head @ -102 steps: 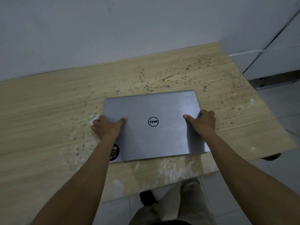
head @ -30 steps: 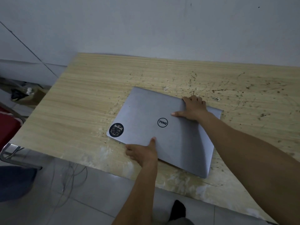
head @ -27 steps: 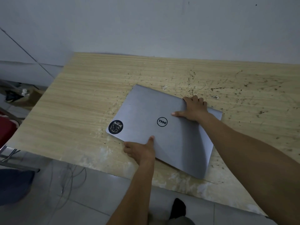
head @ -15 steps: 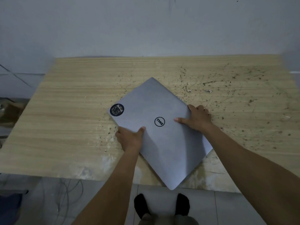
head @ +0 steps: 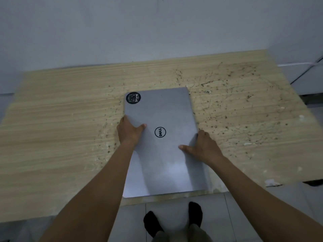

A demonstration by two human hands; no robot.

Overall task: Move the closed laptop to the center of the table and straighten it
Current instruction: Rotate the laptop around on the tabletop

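A closed grey laptop point(head: 164, 109) lies flat on the light wooden table point(head: 57, 130), near the middle of its width. Its long sides run away from me and its near short edge sits at the table's front edge. A round black sticker point(head: 133, 97) marks its far left corner. My left hand point(head: 129, 131) grips the laptop's left long edge, thumb on the lid. My right hand point(head: 202, 147) grips the right long edge, thumb on the lid too.
The table stands against a pale wall point(head: 157, 28). Dark specks and white paint marks point(head: 227, 102) cover its right half. My feet in dark socks point(head: 174, 219) stand on the tiled floor just under the front edge.
Both hands have turned the laptop clockwise, from a diagonal lie with one corner over the front edge to square with the table. The sticker corner swung to the far left.
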